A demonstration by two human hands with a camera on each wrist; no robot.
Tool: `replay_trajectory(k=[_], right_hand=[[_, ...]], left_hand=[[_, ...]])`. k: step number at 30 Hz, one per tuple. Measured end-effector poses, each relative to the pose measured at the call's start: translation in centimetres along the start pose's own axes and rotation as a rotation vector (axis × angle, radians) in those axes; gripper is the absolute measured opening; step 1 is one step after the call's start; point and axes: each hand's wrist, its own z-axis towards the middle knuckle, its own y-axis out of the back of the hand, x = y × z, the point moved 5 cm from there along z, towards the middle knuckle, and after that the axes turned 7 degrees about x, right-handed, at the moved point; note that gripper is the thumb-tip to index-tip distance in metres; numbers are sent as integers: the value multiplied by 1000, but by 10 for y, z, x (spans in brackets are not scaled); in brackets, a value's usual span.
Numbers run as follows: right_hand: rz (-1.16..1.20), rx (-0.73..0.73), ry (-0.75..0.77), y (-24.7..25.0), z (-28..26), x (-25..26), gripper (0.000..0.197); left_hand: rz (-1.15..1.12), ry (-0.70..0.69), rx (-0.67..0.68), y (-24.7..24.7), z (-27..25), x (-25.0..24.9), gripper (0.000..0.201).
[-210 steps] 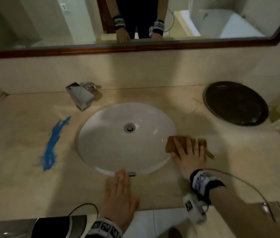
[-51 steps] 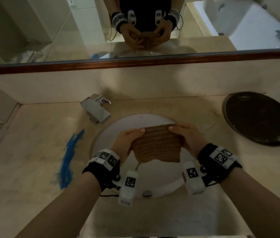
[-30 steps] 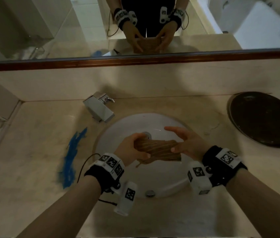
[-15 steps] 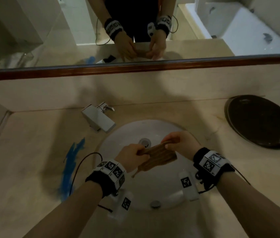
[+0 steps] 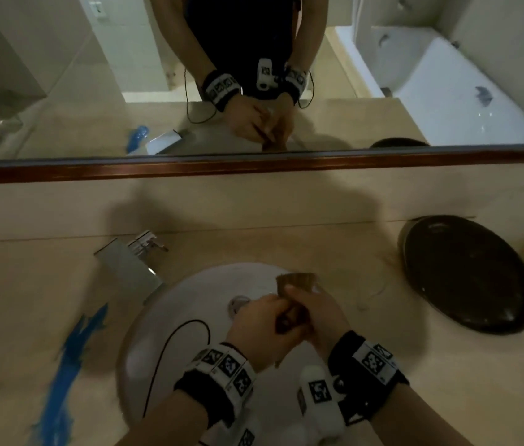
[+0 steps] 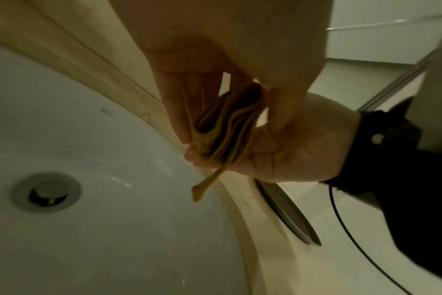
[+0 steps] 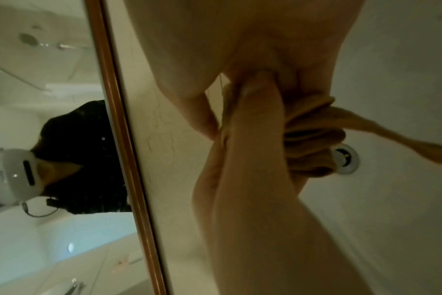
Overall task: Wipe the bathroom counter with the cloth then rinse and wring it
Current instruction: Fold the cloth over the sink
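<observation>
The brown ribbed cloth [image 5: 296, 281] is bunched into a tight roll over the white sink [image 5: 170, 304], one end sticking out beyond my fists. My left hand [image 5: 262, 323] grips its near-left part and my right hand [image 5: 316, 313] grips it right beside, knuckles touching. In the left wrist view my left fingers [image 6: 176, 111] curl round the folded cloth [image 6: 227, 135], with a loose corner hanging toward the basin [image 6: 88, 209]. The right wrist view has the cloth [image 7: 311, 137] squeezed between both hands above the drain [image 7: 346, 159]. No running water is visible.
A chrome faucet [image 5: 128, 265] stands at the sink's back left. A blue smear [image 5: 70, 358] marks the beige counter [image 5: 382, 397] on the left. A dark round tray [image 5: 469, 272] lies at the right. A wood-framed mirror [image 5: 254, 165] runs along the back wall.
The cloth went from held flat and spread, to folded, to a tight roll. My hands have closed in together over the basin, and the roll now stands more on end.
</observation>
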Motion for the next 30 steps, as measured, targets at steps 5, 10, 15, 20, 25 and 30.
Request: replay_trajectory(k=[5,10,15,20,25,30], right_hand=[[-184,-247,140,57,27,46,20],[-1002,-574,266,101,27,114,10],[-1153,-381,126,94,80,96,38],[-1464,-355,106,47,102,64,67],[-1530,-198,250,-25,120,50,74],[-1535,-83,370,-93,134,37,74]], left_hand=[[57,48,69,0,21,9,51],[422,598,78,20,13,93,80],[304,859,110,22,-15,155,97],[312,805,117,18,-18,163,106],[326,770,111,24,-19,155,105],[313,737,98,28,-21,154,102]])
